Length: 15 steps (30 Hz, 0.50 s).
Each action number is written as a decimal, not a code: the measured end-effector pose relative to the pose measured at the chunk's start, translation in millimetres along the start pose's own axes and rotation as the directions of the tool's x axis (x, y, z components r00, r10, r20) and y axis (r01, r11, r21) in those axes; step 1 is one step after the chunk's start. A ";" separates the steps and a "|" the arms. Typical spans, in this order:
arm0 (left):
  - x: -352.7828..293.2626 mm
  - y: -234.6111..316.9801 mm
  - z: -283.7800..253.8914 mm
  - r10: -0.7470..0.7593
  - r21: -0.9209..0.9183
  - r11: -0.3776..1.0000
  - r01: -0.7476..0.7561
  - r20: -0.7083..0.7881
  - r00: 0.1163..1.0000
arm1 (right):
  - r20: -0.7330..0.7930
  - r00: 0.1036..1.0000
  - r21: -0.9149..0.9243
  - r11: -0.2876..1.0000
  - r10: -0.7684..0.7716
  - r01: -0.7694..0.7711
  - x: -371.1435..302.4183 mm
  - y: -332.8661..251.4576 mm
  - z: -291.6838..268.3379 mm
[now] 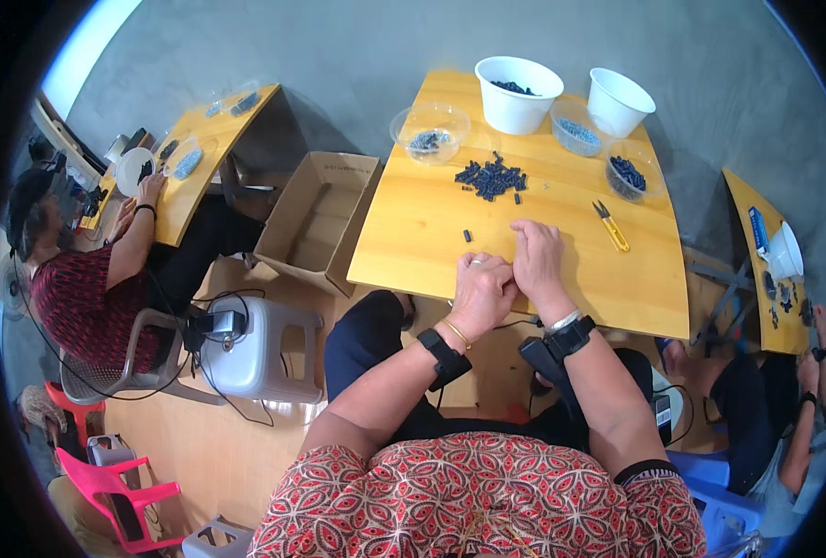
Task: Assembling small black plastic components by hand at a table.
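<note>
See left hand (pixel 481 296) and right hand (pixel 538 260) meeting with bent fingers; cannot tell whether gripping anything. Just beyond left hand, find a black piece (pixel 467 236): probably light, stiff, best pinched mid-length. Farther out, find the pile (pixel 492 179).

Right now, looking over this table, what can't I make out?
All in the head view:
Anything between the left hand and right hand: hidden by the hands themselves.
Bottom of the right-hand white bucket: hidden by its near wall.
Shapes of single bluish pieces: too small.
Co-worker at right: cut off by the picture's edge.
</note>
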State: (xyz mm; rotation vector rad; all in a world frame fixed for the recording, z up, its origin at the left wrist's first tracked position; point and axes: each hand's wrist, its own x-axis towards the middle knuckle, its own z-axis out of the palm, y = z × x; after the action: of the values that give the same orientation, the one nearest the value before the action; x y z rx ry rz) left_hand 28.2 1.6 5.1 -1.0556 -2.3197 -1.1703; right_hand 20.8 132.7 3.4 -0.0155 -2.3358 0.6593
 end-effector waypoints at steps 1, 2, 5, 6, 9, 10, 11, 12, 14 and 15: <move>-0.8 -0.2 -0.4 -0.015 0.007 1.000 0.015 0.015 1.000 | -0.010 1.000 0.000 1.000 -0.008 0.008 -1.2 0.5 0.9; -2.0 -0.7 -0.2 -0.031 0.014 0.999 0.030 0.029 0.999 | 0.009 1.000 0.016 1.000 -0.002 0.002 -3.6 3.3 4.3; -2.3 0.4 1.1 -0.024 -0.013 1.000 0.024 -0.016 1.000 | 0.031 0.999 0.045 0.999 0.016 -0.017 -4.0 3.7 3.3; -1.9 1.0 0.9 -0.045 -0.022 0.999 0.045 -0.013 0.999 | 0.044 0.998 0.065 0.997 0.035 -0.038 -3.9 2.9 3.1; -2.2 2.5 6.5 -0.061 -0.020 0.998 0.061 -0.030 0.998 | 0.068 0.997 0.060 0.998 0.031 -0.035 -5.0 4.9 0.9; -2.2 1.9 6.9 -0.055 -0.019 0.998 0.055 -0.033 0.998 | 0.063 0.998 0.060 0.998 0.028 -0.032 -4.8 4.4 0.6; -1.8 1.2 7.2 -0.047 -0.003 0.999 0.047 -0.038 0.998 | 0.073 0.997 0.057 0.998 0.033 -0.037 -4.5 3.9 0.5; -2.0 1.9 7.0 -0.040 0.012 0.999 0.041 -0.041 0.998 | 0.086 0.996 0.054 0.998 0.039 -0.044 -3.6 2.6 -0.4; -2.3 3.8 6.1 -0.037 0.002 0.999 0.037 -0.054 0.998 | 0.069 0.990 0.109 0.986 0.121 -0.128 0.5 -1.8 -1.4; -1.9 4.7 5.6 -0.036 -0.009 0.999 0.036 -0.067 0.997 | 0.060 0.978 0.165 0.964 0.202 -0.209 2.8 -3.0 -1.5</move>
State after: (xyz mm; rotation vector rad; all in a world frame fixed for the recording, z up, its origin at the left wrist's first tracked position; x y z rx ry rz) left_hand 33.1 7.0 3.1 -0.9657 -2.2929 -1.2102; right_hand 20.2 131.4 7.5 -0.1699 -2.3296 0.9703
